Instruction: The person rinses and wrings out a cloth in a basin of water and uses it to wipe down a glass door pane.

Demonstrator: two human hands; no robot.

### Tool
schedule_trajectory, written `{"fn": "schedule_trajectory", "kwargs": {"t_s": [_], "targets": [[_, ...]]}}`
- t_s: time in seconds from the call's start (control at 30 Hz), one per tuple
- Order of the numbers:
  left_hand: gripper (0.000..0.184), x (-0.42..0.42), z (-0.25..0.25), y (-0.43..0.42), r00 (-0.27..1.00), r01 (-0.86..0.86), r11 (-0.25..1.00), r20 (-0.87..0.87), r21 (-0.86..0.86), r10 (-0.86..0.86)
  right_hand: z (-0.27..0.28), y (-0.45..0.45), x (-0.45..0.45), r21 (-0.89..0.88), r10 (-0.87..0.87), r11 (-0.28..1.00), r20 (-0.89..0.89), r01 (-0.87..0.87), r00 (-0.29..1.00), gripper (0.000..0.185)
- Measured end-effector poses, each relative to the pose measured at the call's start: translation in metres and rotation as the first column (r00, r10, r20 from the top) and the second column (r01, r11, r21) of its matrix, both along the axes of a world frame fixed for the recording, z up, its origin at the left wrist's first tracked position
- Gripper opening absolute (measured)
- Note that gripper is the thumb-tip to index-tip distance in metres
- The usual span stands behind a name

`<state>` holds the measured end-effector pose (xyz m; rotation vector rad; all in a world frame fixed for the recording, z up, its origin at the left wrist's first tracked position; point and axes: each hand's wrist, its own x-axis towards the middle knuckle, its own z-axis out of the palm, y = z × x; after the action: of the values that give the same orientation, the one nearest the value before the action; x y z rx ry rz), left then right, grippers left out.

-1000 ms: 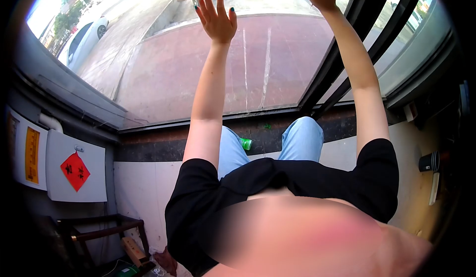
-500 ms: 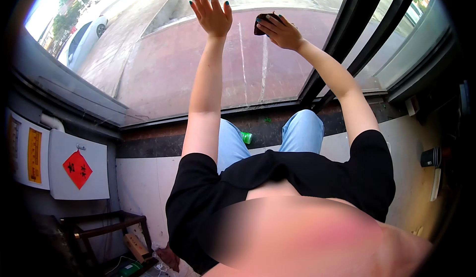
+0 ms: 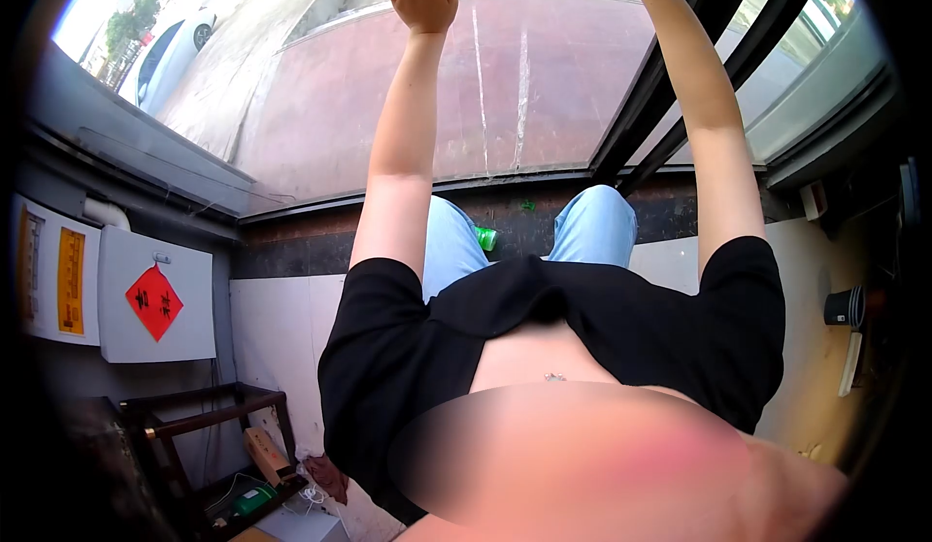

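My left hand (image 3: pixel 421 0) is raised against the large glass window (image 3: pixel 388 105), its fingers spread and nothing in it. The fingertips run up to the top edge of the view, with green-painted nails on some of them. My right forearm (image 3: pixel 694 57) reaches up along the right part of the window, beside the dark frame. Beyond the wrist, that hand is cut off by the top edge, so its fingers and anything in them are hidden.
Dark window frame bars (image 3: pixel 670 76) stand at the right. A green can (image 3: pixel 485 238) lies near my left knee on the dark sill. A grey box with a red paper diamond (image 3: pixel 153 303) hangs left, above a dark wooden rack (image 3: pixel 214 416). Black cups (image 3: pixel 843 306) stand at right.
My right hand, which held a dark brown folded cloth-like piece against the glass, has gone up out of view. My left hand sits a little higher in view, still spread.
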<state>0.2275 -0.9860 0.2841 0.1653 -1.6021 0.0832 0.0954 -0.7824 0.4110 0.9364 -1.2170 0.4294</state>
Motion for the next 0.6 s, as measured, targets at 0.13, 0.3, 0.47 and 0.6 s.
{"fn": "schedule_trajectory", "kwargs": {"t_s": [0.13, 0.3, 0.47, 0.6], "targets": [[0.043, 0.009, 0.003, 0.001, 0.999, 0.017, 1.0, 0.035, -0.015, -0.017, -0.018, -0.023, 0.025, -0.06, 0.167, 0.985, 0.084, -0.162, 0.982, 0.046], [0.04, 0.03, -0.012, 0.0, 0.995, 0.03, 0.997, 0.093, -0.076, -0.023, -0.125, -0.062, 0.04, 0.508, 0.013, 0.861, 0.002, -0.013, 1.0, 0.052], [0.047, 0.037, -0.03, -0.02, 0.978, 0.062, 0.996, 0.202, -0.063, -0.048, -0.197, -0.077, 0.047, 0.689, 0.13, 0.721, -0.026, -0.077, 0.991, 0.049], [0.048, 0.033, -0.035, -0.025, 0.971, -0.016, 0.998, 0.238, -0.064, 0.031, -0.164, -0.071, 0.038, 0.639, 0.073, 0.769, -0.143, 0.036, 0.987, 0.049]]}}
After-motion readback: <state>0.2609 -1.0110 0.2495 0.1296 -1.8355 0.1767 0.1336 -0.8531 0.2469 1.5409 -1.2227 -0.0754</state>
